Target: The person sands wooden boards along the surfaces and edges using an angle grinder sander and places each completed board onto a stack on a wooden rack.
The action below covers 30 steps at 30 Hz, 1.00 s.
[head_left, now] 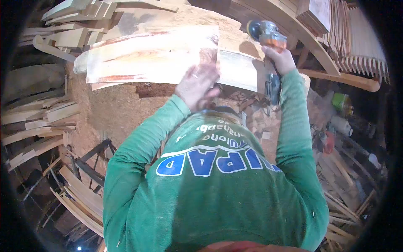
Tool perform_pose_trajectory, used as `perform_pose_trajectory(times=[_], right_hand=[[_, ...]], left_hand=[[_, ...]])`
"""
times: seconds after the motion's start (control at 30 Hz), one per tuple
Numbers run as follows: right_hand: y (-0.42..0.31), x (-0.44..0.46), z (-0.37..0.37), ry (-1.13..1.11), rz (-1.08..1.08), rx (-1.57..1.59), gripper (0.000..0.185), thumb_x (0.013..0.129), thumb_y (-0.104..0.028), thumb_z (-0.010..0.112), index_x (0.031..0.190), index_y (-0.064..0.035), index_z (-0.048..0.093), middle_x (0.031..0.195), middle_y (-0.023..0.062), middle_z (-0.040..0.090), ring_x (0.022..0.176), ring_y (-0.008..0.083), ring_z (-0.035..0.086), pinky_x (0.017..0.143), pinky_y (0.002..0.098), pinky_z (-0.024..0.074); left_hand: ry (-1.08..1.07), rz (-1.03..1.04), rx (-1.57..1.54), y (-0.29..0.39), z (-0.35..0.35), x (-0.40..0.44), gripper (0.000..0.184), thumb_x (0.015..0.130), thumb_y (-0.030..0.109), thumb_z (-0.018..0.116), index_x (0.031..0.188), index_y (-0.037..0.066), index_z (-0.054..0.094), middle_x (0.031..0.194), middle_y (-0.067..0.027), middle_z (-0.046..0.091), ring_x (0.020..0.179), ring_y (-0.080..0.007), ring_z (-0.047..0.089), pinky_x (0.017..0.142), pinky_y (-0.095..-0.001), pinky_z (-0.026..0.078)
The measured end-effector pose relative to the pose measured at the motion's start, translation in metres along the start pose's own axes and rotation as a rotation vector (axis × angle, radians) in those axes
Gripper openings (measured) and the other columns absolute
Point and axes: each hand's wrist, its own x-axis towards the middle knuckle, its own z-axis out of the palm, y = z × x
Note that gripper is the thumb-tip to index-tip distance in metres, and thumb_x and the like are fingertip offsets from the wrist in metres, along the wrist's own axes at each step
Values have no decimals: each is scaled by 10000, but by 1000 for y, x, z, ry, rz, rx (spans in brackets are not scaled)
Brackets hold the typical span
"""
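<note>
My right hand [280,60] is closed around an angle grinder [273,40] with an orange and grey head, its round disc facing up and left. The grinder's dark body hangs down over the right end of a pale wooden beam. My left hand [197,87] is over the near right corner of a wide wooden board [147,56]; its fingers are smeared by motion, and I cannot tell whether they grip the edge. The board is pale with reddish streaks along its edges and lies on the beam [239,69].
Sawdust [201,17] covers the ground behind the board. Stacked wood pieces [79,17] stand at the upper left, more strips [42,115] at the left. Curved slats [350,38] fill the upper right beside a long plank [312,31]. Wood scraps [260,122] litter the floor near me.
</note>
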Motion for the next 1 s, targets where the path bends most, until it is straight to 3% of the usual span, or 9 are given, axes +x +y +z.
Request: perform_pose_trajectory(times=[0.03,0.13,0.33,0.43,0.57,0.6,0.73,0.77,1.0], right_hand=[[13,-11,-4,34,-16,28,438,860,-397,813,1069,-18,745,890,21,707,811,127,650,747,317,520],[31,-47,-14,95,7,59,407,866,-347,808,1097,-20,738,890,12,704,791,115,640,733,300,512],[34,-107,-15,147,14,227,375,903,-259,781,1181,-17,714,939,13,708,801,103,639,729,286,511],[37,-119,-13,172,-9,293,369,909,-224,779,1205,-16,707,963,15,712,819,100,642,731,277,513],[36,-131,-8,205,9,307,381,907,-219,782,1217,-12,702,989,21,716,829,102,646,730,275,519],[35,-134,-6,212,20,306,384,906,-221,783,1217,-11,702,995,23,717,830,103,646,731,276,520],[31,-143,6,223,-8,228,387,902,-229,787,1208,-4,706,998,26,720,841,109,651,750,286,524],[35,-144,8,213,1,208,392,901,-233,789,1207,-3,707,1000,27,722,845,111,652,755,287,524],[22,-156,30,218,-4,149,445,903,-276,792,1234,7,701,1050,43,732,905,117,658,829,298,524]], left_hand=[[-46,-192,120,-2,-5,7,652,1027,473,502,1582,136,436,1660,-84,400,1529,-284,374,1253,-546,239],[41,-91,266,-26,5,15,732,1023,509,486,1590,57,381,1659,-154,368,1536,-326,345,1249,-540,235],[-11,-172,229,-7,1,35,818,1021,566,482,1607,17,327,1675,-207,314,1549,-376,305,1260,-553,193],[-80,19,178,-7,-6,-5,840,1008,557,523,1602,-3,323,1674,-232,299,1547,-385,304,1261,-553,195],[-252,105,144,-27,-23,-61,779,981,472,590,1623,107,341,1708,-98,290,1568,-321,285,1268,-534,218],[-230,87,192,-40,-16,-72,790,934,370,660,1630,175,341,1710,-54,300,1567,-297,298,1267,-539,223],[-41,-133,355,-111,-18,-83,932,823,184,725,1648,228,294,1723,-32,274,1561,-306,314,1248,-575,237],[-110,-192,403,-123,-25,-83,946,814,134,726,1649,240,294,1723,-34,275,1561,-325,309,1246,-584,239],[25,-26,448,-150,-21,-88,952,768,95,762,1619,254,365,1698,-63,330,1531,-376,355,1211,-600,331]])
